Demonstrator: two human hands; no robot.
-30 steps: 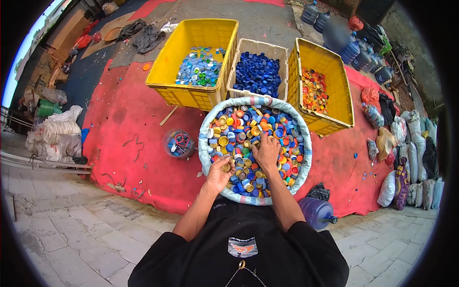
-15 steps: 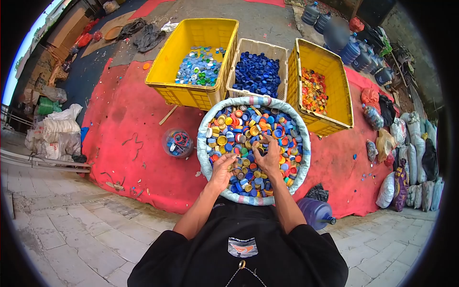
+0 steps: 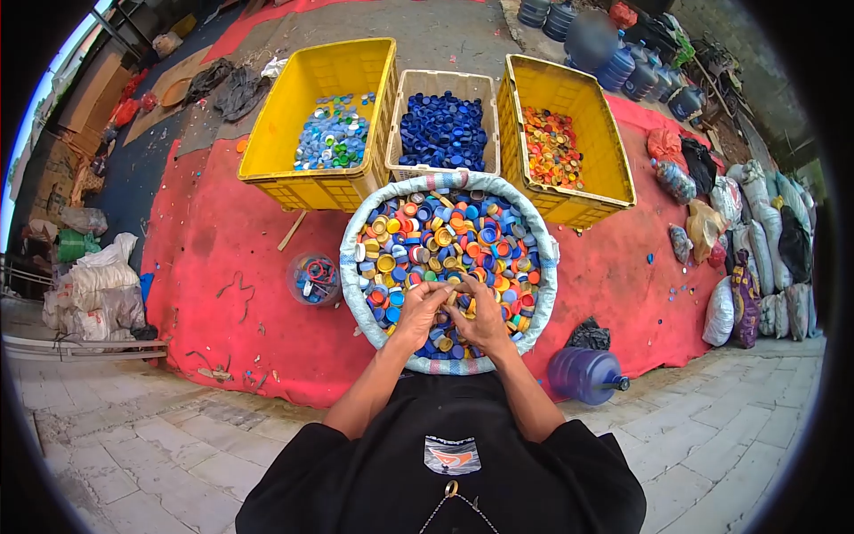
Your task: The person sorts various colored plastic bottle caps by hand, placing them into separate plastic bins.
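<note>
Over the near half of a round tub [image 3: 545,240] lined with pale woven sacking, my two hands meet. Mixed bottle caps [image 3: 480,236] in yellow, orange, red, blue and white fill it. My left hand [image 3: 420,316] is closed in a pinch at a yellowish-brown bottle cap, mostly covered by fingers. Facing it, my right hand [image 3: 483,319] has its thumb and fingers closed in at the same spot. Beyond the tub stand a yellow crate [image 3: 289,182] with light blue, white and green caps, a white crate [image 3: 402,165] with dark blue caps, and a yellow crate [image 3: 565,203] with orange-red caps.
Left of the tub is a clear container [image 3: 313,279] with odds and ends. A water jug [image 3: 587,376] lies on its side at right, beside the red mat [image 3: 231,329]. Filled sacks [image 3: 761,258] line the right side; more large jugs [image 3: 640,80] stand behind.
My hands have come together, the right one moving back from the caps toward the left. The camera view has turned a little, so the tub and crates sit further left.
</note>
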